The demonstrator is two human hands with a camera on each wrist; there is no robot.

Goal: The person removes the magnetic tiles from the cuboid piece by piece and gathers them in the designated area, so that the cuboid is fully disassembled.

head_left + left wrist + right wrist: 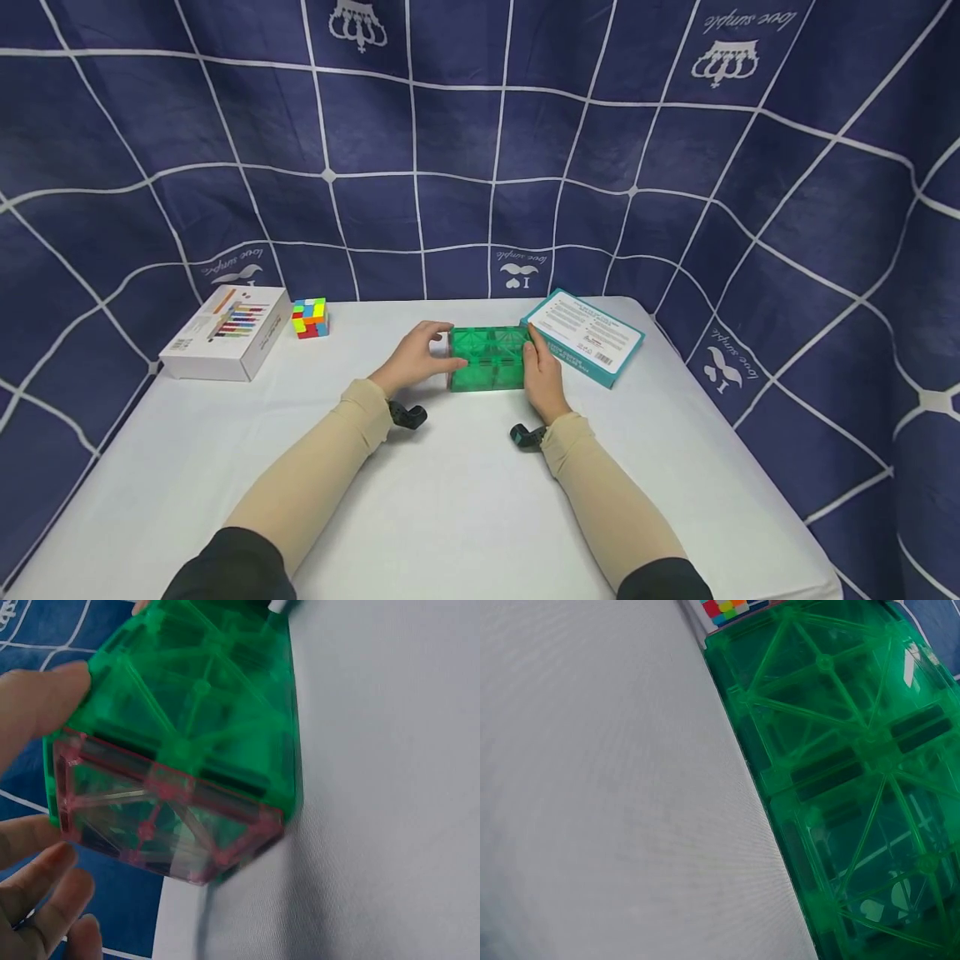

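Note:
A box-shaped block of see-through green magnetic tiles (487, 358) is held between both hands over the middle of the white table. My left hand (416, 354) grips its left end, with the thumb along one edge and a fingertip at another corner. In the left wrist view, a pinkish clear tile (169, 806) closes that end, and the other fingers curl loosely beside it. At the right end, my right hand (544, 379) holds the block by its side. The right wrist view shows the green tiles (855, 750) up close but no fingers.
On the table's left stand a white box (225, 333) with printed coloured bars and a colourful puzzle cube (311, 317). A teal and white box (585, 336) lies behind my right hand. A blue gridded curtain (450, 208) hangs around the white table (465, 500).

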